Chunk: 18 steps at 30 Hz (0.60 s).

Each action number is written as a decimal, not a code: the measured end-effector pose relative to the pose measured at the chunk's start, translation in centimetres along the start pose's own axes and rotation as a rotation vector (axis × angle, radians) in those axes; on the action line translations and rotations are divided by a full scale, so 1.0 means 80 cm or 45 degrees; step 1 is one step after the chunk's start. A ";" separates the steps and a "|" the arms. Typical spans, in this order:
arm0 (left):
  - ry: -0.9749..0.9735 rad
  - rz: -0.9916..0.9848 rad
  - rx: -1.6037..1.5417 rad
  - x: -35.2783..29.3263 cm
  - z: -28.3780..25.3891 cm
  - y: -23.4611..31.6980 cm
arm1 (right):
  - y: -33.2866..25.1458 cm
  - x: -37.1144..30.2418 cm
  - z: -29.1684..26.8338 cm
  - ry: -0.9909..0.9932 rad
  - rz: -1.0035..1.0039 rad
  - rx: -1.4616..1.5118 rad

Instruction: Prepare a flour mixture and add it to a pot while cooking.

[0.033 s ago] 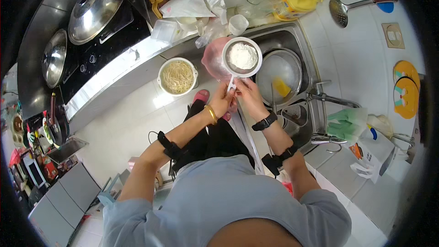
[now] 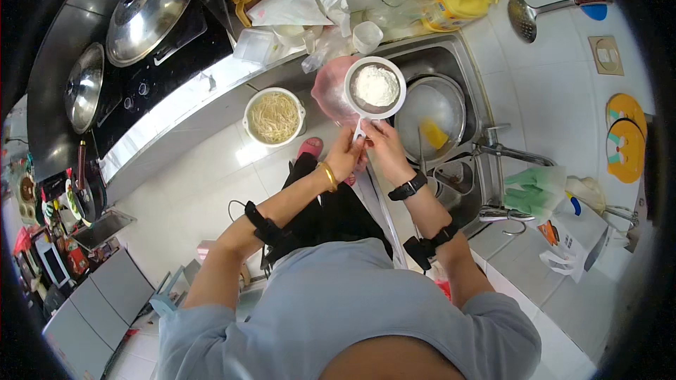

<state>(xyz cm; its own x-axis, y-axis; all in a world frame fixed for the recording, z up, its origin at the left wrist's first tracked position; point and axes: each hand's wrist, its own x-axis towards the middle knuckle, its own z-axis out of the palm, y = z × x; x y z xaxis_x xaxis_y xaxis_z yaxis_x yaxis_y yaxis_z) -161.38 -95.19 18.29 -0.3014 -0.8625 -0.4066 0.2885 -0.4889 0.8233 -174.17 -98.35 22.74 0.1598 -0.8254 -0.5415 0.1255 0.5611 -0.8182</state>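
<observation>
A round white-rimmed sieve [image 2: 391, 103] holding a heap of white powder [image 2: 375, 86] is held level, partly above a pink bowl [image 2: 329, 91]. My left hand [image 2: 343, 153] is closed at the end of the sieve's white handle [image 2: 359, 129]. Close beside it, my right hand [image 2: 386, 146] is also closed at the handle, its fingers near the rim. Part of the handle and some of the fingers are hidden by the hands. The sieve covers the right side of the pink bowl.
Right of the sieve, a sink [image 2: 461, 63] holds a metal basin [image 2: 438, 102] with something yellow in it. On the left stands a white pot [image 2: 248, 123] of pale thin strands. Plastic tubs [image 2: 255, 46] and a yellow bottle [image 2: 451, 10] line the far counter.
</observation>
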 end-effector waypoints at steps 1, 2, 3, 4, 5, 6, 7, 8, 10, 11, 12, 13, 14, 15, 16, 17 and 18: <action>-0.012 0.033 -0.004 -0.002 0.012 0.004 | 0.006 0.004 -0.011 -0.037 0.090 -0.075; 0.001 0.052 -0.024 -0.005 0.019 0.008 | 0.014 0.007 -0.018 -0.050 0.128 -0.025; 0.004 0.054 -0.028 -0.006 0.017 0.010 | 0.007 0.004 -0.012 -0.053 0.129 -0.030; -0.018 0.000 0.079 -0.006 0.012 0.010 | -0.007 -0.001 -0.001 0.033 0.058 0.065; -0.040 -0.054 0.186 -0.007 0.008 0.010 | -0.014 -0.004 0.004 0.119 -0.013 0.161; 0.020 -0.046 0.062 -0.007 0.002 -0.002 | -0.016 -0.003 0.000 0.127 0.005 0.109; 0.022 -0.038 0.056 -0.004 -0.010 -0.017 | -0.015 0.000 -0.008 0.124 0.001 0.100; 0.269 -0.025 0.357 0.001 -0.022 -0.032 | -0.010 0.003 -0.018 0.090 0.035 0.004; 0.615 0.012 0.683 0.016 -0.030 -0.067 | 0.009 0.019 -0.049 0.015 0.073 -0.152; 0.615 0.019 0.674 0.026 -0.026 -0.082 | 0.023 0.031 -0.059 0.016 0.068 -0.161; 0.551 -0.034 0.379 0.034 -0.018 -0.091 | 0.033 0.038 -0.061 0.055 -0.035 -0.226; 0.477 -0.090 0.088 0.037 -0.005 -0.084 | 0.037 0.041 -0.061 0.100 -0.137 -0.286; 0.463 -0.159 0.151 0.040 0.006 -0.077 | 0.041 0.043 -0.064 0.107 -0.134 -0.288; 0.464 -0.158 0.148 0.046 0.008 -0.082 | 0.041 0.044 -0.064 0.125 -0.166 -0.449; 0.402 -0.168 0.086 0.053 0.009 -0.086 | 0.042 0.044 -0.063 0.144 -0.198 -0.611; 0.339 -0.176 0.024 0.059 0.009 -0.090 | 0.043 0.045 -0.063 0.143 -0.198 -0.614; 0.335 -0.180 0.027 0.062 0.011 -0.090 | 0.044 0.045 -0.064 0.179 -0.238 -0.653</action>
<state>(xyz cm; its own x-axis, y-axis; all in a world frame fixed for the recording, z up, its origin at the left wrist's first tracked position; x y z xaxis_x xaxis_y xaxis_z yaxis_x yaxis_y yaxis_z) -165.79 -95.83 10.67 -0.0908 -0.7918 -0.6040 0.2409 -0.6060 0.7581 -178.15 -99.67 16.95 0.0439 -0.9280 -0.3699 -0.3587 0.3310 -0.8728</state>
